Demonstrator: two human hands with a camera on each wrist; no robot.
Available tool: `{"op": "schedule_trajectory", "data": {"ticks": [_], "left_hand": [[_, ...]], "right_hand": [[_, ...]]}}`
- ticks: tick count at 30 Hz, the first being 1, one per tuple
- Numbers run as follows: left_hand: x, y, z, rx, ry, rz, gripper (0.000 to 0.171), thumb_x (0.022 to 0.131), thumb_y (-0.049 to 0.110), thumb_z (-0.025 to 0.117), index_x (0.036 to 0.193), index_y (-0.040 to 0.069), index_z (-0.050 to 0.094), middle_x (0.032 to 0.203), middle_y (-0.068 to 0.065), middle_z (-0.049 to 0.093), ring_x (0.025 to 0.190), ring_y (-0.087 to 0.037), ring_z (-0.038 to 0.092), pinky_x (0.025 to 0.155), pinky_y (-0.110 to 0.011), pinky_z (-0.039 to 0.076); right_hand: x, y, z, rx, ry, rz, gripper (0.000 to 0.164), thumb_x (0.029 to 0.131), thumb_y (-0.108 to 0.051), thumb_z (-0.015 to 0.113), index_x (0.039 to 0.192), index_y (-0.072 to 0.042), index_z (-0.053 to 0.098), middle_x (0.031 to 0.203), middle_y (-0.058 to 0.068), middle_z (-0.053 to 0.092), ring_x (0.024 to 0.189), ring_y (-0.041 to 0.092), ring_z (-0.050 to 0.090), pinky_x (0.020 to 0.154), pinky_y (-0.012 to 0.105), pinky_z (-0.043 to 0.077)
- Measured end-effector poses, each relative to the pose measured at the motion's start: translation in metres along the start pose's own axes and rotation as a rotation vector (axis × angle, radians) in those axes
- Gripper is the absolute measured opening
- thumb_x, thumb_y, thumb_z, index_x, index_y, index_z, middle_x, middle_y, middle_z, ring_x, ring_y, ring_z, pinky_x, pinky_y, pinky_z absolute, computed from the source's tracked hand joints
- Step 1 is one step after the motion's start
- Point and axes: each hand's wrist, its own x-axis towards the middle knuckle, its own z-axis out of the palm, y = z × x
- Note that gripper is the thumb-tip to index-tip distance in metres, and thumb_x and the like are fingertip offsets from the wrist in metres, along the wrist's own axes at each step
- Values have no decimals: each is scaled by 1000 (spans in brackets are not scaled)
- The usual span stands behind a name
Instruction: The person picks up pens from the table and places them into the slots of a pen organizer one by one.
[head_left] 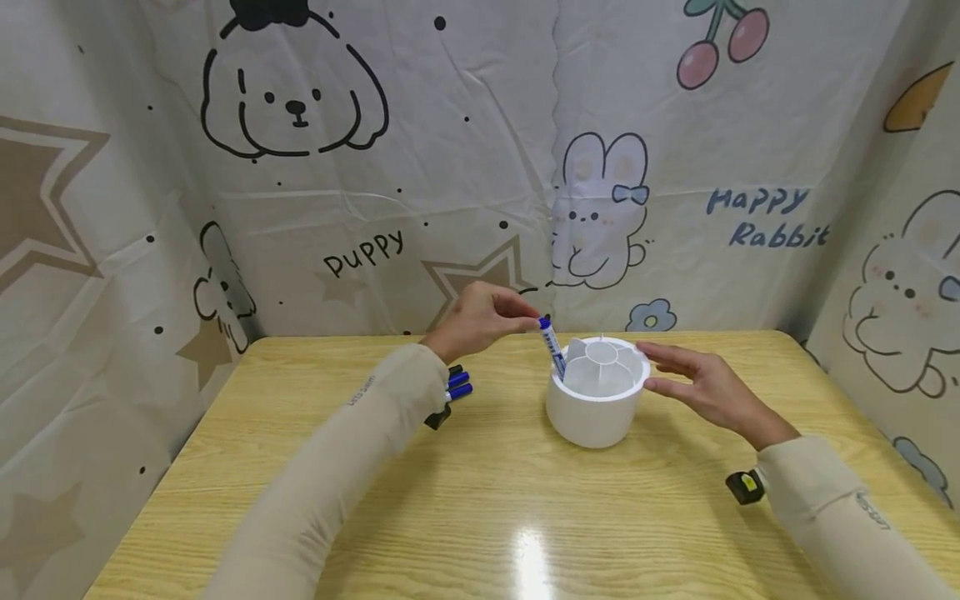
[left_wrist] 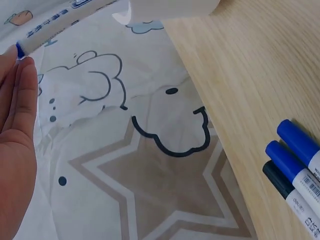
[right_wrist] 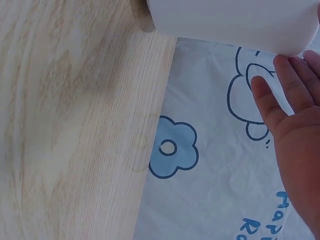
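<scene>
My left hand (head_left: 486, 317) pinches the blue end of a white marker pen (head_left: 552, 347) between thumb and fingertips. The marker leans, its lower end inside the left side of a round white pen organizer (head_left: 595, 422) with several compartments around a central ring. In the left wrist view, the marker (left_wrist: 65, 24) shows blue printing along its barrel, and the fingertips meet at its blue end. My right hand (head_left: 701, 385) is at the organizer's right side, fingers extended at the rim. From the right wrist, fingertips show against the white wall (right_wrist: 235, 22).
Left of the organizer, partly behind my left sleeve, lie two blue-capped markers (left_wrist: 287, 157) and a dark-capped one (left_wrist: 279, 179) side by side. The wooden table (head_left: 450, 517) ends at the back against a printed cloth (head_left: 480, 167). Black wrist cameras sit below both sleeves.
</scene>
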Motion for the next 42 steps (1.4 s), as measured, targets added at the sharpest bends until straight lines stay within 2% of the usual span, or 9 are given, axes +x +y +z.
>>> {"op": "schedule_trajectory", "data": {"ticks": [5,7,14,17,23,30,32,39,42], "left_hand": [[-5,-7,-4,20,-2,10,14,89,13,78,100,5,77,96,-2,75,87,-14,70,78,-27,57],[-9,-11,-8,31,5,-1,15,89,14,78,102,5,77,97,-2,75,87,-14,70,78,-28,57],[-25,-30,-27,20,-7,-39,18,89,13,78,103,2,77,96,-4,75,87,-17,70,79,-31,58],[-32,-37,-34,9,-17,-55,17,89,12,77,103,1,77,96,-5,75,87,-18,70,80,-34,58],[-45,-50,-43,14,-27,-96,16,90,12,77,103,3,77,102,-6,75,90,-18,71,81,-32,58],[-64,-69,-53,16,-38,-131,17,90,11,77,104,3,77,100,-7,76,92,-19,71,82,-34,58],[-70,-75,-57,21,-38,-138,18,90,11,77,105,2,77,101,-8,75,92,-20,71,82,-35,58],[-93,-93,-72,97,-36,-211,20,89,12,77,107,3,76,105,-9,74,96,-21,70,85,-38,57],[-102,-100,-77,121,-39,-246,23,90,13,77,109,1,75,108,-13,73,99,-22,69,88,-40,56]], "right_hand": [[1,-1,1,-13,-2,8,51,96,-18,70,141,0,54,145,19,52,128,36,53,99,44,47],[1,0,1,-15,-1,15,51,96,-19,69,142,-1,54,145,19,51,128,34,54,99,46,47],[1,4,2,4,-3,12,52,96,-19,69,142,-1,53,146,18,51,119,-11,47,98,25,49],[2,2,1,15,-4,9,52,96,-18,70,143,-1,53,146,20,51,120,-7,50,96,20,48],[3,-2,-1,34,-28,29,53,97,-17,69,144,-1,51,148,17,49,129,31,53,98,23,48],[4,2,1,52,-23,10,52,97,-16,69,143,1,52,147,21,48,118,-14,46,92,8,43],[4,3,1,50,-22,6,52,97,-16,69,143,1,52,147,21,48,116,-19,44,92,7,42],[4,2,1,39,-31,12,52,97,-18,69,143,0,52,147,19,49,117,-17,45,94,11,44],[4,2,-1,27,-39,21,52,98,-18,67,145,-1,51,148,19,48,126,8,54,92,9,43]]}}
